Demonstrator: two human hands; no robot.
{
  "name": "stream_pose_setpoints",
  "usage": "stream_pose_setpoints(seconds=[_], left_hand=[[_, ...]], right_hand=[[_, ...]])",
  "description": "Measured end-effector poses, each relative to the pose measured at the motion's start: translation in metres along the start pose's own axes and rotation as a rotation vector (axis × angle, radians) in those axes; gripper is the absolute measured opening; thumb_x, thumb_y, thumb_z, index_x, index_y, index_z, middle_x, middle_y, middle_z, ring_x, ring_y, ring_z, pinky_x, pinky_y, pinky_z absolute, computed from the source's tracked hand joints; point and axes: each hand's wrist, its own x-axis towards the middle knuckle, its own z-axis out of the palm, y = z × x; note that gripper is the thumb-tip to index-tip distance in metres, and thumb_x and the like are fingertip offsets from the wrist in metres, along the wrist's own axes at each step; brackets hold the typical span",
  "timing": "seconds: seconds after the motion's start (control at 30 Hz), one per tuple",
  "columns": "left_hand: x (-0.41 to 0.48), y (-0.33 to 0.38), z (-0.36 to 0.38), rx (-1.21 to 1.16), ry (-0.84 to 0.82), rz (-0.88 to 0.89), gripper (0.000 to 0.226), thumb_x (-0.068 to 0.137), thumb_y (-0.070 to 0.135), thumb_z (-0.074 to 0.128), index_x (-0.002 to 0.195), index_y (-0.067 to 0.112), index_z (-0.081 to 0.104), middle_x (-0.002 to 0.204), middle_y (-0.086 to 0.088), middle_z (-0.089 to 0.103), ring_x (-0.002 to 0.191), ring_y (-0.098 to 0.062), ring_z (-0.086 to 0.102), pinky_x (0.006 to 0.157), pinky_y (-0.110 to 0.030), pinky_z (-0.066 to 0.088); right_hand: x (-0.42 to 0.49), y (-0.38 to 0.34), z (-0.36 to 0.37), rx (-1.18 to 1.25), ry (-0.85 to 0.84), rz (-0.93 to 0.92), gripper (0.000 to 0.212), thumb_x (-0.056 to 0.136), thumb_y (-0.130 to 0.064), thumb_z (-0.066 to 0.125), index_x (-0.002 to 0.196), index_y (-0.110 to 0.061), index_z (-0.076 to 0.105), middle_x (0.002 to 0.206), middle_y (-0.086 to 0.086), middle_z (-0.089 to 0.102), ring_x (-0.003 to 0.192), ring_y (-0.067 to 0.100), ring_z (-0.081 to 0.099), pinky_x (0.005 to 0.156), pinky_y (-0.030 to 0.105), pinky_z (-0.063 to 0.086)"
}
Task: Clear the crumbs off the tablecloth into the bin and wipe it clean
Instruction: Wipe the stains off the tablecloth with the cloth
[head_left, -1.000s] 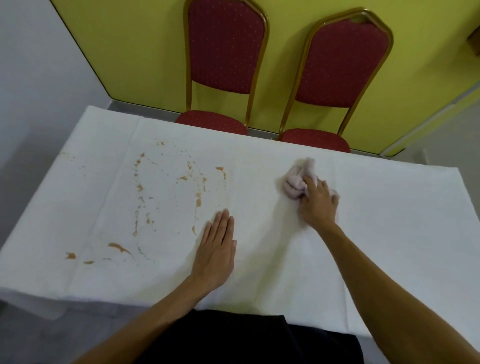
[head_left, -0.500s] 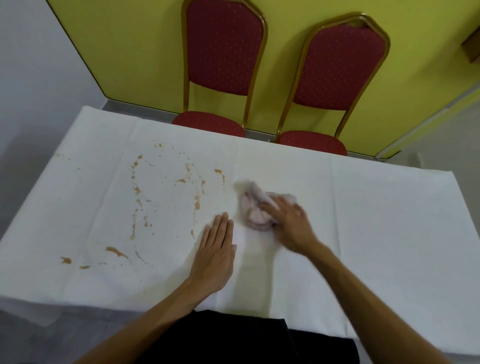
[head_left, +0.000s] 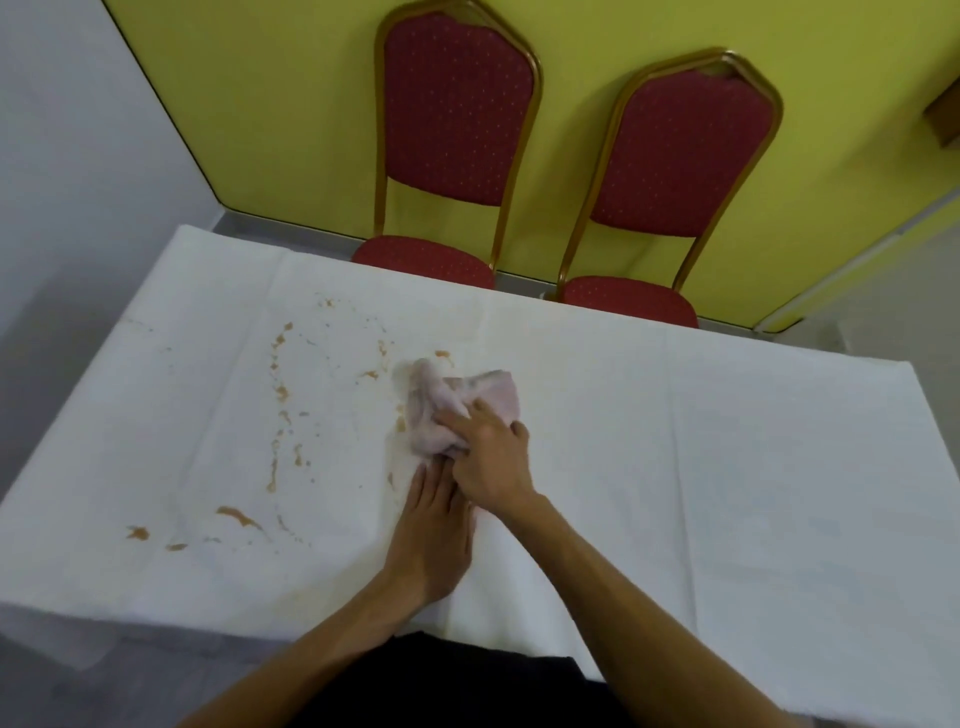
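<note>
A white tablecloth (head_left: 727, 467) covers the table in front of me. Orange-brown smears and crumbs (head_left: 280, 395) are scattered over its left half, with several more near the front left. My right hand (head_left: 488, 457) grips a crumpled pale pink cloth (head_left: 447, 405) and presses it onto the tablecloth at the right edge of the stained patch. My left hand (head_left: 431, 530) lies flat on the tablecloth just below, fingers straight, its fingertips partly hidden under my right hand.
Two red padded chairs with gold frames (head_left: 457, 130) (head_left: 680, 166) stand at the table's far side against a yellow-green wall (head_left: 285, 104). Grey floor (head_left: 67, 686) shows past the table's left front corner. No bin is in view.
My right hand has swept the pink cloth leftward from the table's middle to the edge of the stains, now overlapping my left fingertips. My left hand has stayed flat in place.
</note>
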Motion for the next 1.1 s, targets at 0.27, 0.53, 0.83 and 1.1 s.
stream_pose_setpoints(seconds=[0.27, 0.53, 0.83, 1.1], left_hand=[[-0.002, -0.003, 0.000, 0.015, 0.032, 0.005, 0.063, 0.103, 0.038, 0.014, 0.156, 0.007, 0.002, 0.164, -0.009, -0.009, 0.152, -0.023, -0.010, 0.124, -0.041, -0.004], [-0.003, -0.004, 0.002, 0.062, 0.019, 0.003, 0.063, 0.104, 0.038, 0.014, 0.155, 0.006, -0.001, 0.164, -0.010, -0.011, 0.152, -0.024, -0.012, 0.121, -0.045, 0.000], [-0.001, -0.001, 0.002, 0.007, 0.024, -0.016, 0.063, 0.102, 0.037, 0.010, 0.155, 0.007, -0.003, 0.164, -0.008, -0.013, 0.152, -0.023, -0.011, 0.122, -0.043, 0.001], [-0.002, -0.002, 0.000, 0.041, 0.015, 0.014, 0.063, 0.102, 0.038, 0.009, 0.155, 0.006, -0.001, 0.164, -0.011, -0.011, 0.152, -0.026, -0.011, 0.124, -0.045, 0.005]], right_hand=[[0.020, 0.095, -0.065, -0.212, -0.037, 0.071, 0.047, 0.101, -0.024, 0.039, 0.139, -0.051, 0.046, 0.154, -0.008, 0.042, 0.144, 0.021, 0.033, 0.115, 0.056, 0.019], [-0.001, 0.125, -0.086, -0.071, 0.240, 0.486, 0.059, 0.094, -0.009, 0.042, 0.141, -0.043, 0.047, 0.136, 0.004, 0.057, 0.125, 0.032, 0.050, 0.102, 0.056, 0.042], [-0.053, 0.045, -0.003, -0.244, 0.144, 0.215, 0.066, 0.086, -0.009, 0.052, 0.146, -0.036, 0.043, 0.144, 0.002, 0.052, 0.136, 0.027, 0.039, 0.101, 0.047, 0.036], [-0.043, 0.106, -0.060, -0.244, 0.231, 0.244, 0.065, 0.085, -0.012, 0.054, 0.143, -0.041, 0.045, 0.130, -0.001, 0.063, 0.125, 0.023, 0.055, 0.109, 0.054, 0.034]])
